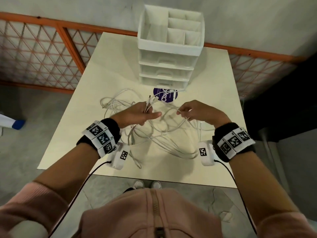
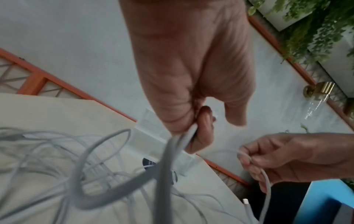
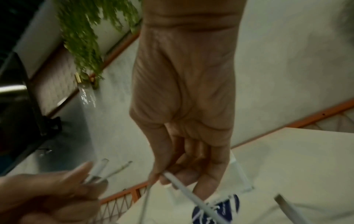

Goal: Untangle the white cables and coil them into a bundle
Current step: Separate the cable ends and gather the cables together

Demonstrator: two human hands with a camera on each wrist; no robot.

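Observation:
A tangle of white cables (image 1: 154, 134) lies on the cream table (image 1: 214, 83), with loops spread left and toward me. My left hand (image 1: 144, 114) is raised over the tangle and grips several cable ends (image 2: 184, 141), whose plugs stick out past the fingers (image 3: 99, 168). My right hand (image 1: 190, 111) is level with it, a short gap to the right, and pinches a loop of one white cable (image 3: 184, 191) between thumb and fingers (image 2: 247, 159). That cable hangs down to the pile.
A white plastic drawer unit (image 1: 169, 54) with an open divided top stands at the table's back. A round purple sticker (image 1: 165, 95) lies just in front of it. An orange lattice fence (image 1: 42, 52) runs behind the table. Grey floor surrounds it.

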